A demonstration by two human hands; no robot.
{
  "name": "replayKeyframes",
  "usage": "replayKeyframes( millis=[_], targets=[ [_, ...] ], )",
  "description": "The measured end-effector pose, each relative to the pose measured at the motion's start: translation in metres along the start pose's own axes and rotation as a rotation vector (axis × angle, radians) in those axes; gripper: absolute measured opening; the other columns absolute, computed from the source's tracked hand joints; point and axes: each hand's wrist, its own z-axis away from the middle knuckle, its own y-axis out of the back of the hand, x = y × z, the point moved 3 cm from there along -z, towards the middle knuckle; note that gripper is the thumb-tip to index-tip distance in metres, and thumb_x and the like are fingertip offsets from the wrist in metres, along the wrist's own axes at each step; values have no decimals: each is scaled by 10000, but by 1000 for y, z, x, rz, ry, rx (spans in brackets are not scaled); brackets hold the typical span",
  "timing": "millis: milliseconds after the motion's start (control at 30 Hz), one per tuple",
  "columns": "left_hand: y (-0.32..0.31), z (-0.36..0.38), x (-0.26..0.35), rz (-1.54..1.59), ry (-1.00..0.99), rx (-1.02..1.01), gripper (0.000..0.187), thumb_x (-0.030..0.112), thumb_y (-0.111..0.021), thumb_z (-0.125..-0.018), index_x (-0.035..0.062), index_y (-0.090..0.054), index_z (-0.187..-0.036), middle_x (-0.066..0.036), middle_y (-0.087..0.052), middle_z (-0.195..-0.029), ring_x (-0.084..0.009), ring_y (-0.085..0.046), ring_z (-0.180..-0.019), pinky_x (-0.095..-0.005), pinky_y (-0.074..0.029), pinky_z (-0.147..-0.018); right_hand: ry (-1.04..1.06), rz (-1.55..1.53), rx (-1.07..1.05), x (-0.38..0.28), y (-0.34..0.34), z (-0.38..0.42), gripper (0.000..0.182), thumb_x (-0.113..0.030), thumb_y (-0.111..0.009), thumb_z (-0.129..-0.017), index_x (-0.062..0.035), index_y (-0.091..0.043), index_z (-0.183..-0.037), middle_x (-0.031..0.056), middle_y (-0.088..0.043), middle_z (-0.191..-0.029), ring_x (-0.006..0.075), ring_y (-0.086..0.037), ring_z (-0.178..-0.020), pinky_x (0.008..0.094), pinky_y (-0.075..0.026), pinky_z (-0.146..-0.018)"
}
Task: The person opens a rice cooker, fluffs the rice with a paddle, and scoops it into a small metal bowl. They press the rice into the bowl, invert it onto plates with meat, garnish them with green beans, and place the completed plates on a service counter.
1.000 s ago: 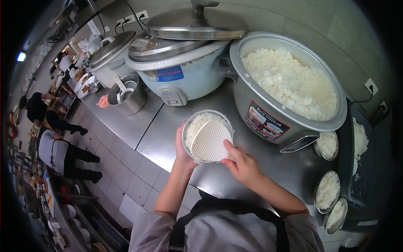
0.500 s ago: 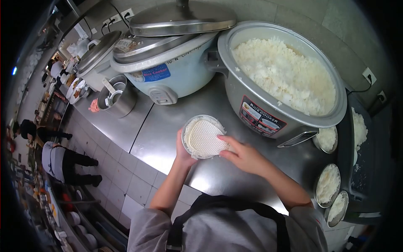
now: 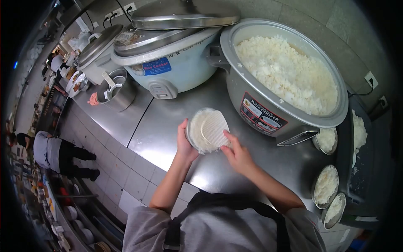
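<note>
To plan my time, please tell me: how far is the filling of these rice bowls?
Looks done: three bowls at right hold rice. In hand: left hand holds another bowl, also with rice; right hand holds a paddle over it. Probably left: smoothing this one; open cooker has plenty.

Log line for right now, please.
left hand: holds rice bowl | right hand: rice paddle on rice | open cooker: rice inside | counter: beneath

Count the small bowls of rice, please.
4: the first in the left hand, the second beside the open cooker, the third and fourth close together at far right. Others may be hidden.
</note>
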Motion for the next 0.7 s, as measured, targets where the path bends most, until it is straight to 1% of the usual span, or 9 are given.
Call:
replayKeyframes(
  millis=[33, 67, 133, 267, 333, 433, 567, 633, 700],
  targets=[
    [-2, -1, 0, 69, 0, -31, 571, 447, -259, -842, 39, -468, -1182, -145, -514, -1154, -293, -499, -1055, -404, -399, -905, -174, -59, -136, -4, 6, -5, 464, -169, -545, -844, -69, -348, -1252, 192, -555, -1089, 288, -598, -914, 324, -464, -758],
    [0, 1, -1, 69, 1, -25, 571, 447, -259, -842, 39, -468, -1182, -145, -514, -1154, -293, -499, -1055, -404, -399, -905, -177, -62, -141, -7, 8, 0, 464, -169, -545, -844, -69, -348, -1252, 192, -555, -1089, 288, -598, -914, 324, -464, -758],
    [0, -3, 4, 165, -31, -114, 589, 463, -270, -857, 9, -453, -1185, -146, -503, -1178, -280, -487, -1077, -383, -389, -914, -91, -12, -162, -12, 10, 3, 461, -176, -559, -833, -75, -370, -1241, 202, -553, -1085, 316, -600, -890, 334, -471, -739],
    [3, 0, 6, 30, -9, 11, 570, 448, -246, -848, 42, -467, -1183, -141, -521, -1144, -294, -504, -1048, -408, -405, -898, 121, 70, -100, -6, -3, 6, 461, -182, -574, -823, -95, -390, -1236, 208, -572, -1030, 337, -598, -868, 331, -477, -721],
    [9, -1, 6, 37, 18, -32, 567, 445, -249, -849, 42, -466, -1184, -144, -521, -1143, -296, -508, -1042, -410, -407, -898, 133, 72, -119, -9, 0, 2, 456, -274, -552, -833, -126, -394, -1233, 212, -593, -869, 346, -601, -694, 378, -474, -614],
    [15, -1, 2, 119, 42, -43, 566, 442, -253, -851, 37, -460, -1187, -152, -520, -1141, -299, -513, -1037, -407, -410, -898, 44, 81, -256, -40, 34, -15, 443, -266, -559, -826, -121, -413, -1218, 225, -585, -907, 376, -592, -749, 390, -474, -643],
    [21, 3, -3, 76, 92, -118, 609, 482, -298, -847, 15, -430, -1214, -161, -492, -1189, -296, -479, -1090, -399, -378, -932, 116, 110, -160, -62, 37, -17, 420, -265, -552, -827, -123, -432, -1205, 226, -589, -896, 383, -582, -793, 389, -469, -685],
    [19, 10, -7, 116, 82, -147, 601, 478, -299, -849, 21, -430, -1217, -155, -487, -1198, -297, -483, -1086, -404, -387, -923, -41, 299, -332, -49, 19, -20, 431, -212, -569, -824, -106, -423, -1216, 222, -587, -921, 339, -596, -839, 335, -462, -696],
    [27, 19, -10, 116, 16, -54, 587, 470, -298, -852, 27, -436, -1213, -150, -487, -1198, -297, -490, -1076, -408, -393, -918, -15, 220, -354, -52, 13, -22, 423, -220, -559, -828, -106, -427, -1213, 229, -574, -960, 354, -580, -864, 349, -460, -720]
  ],
)
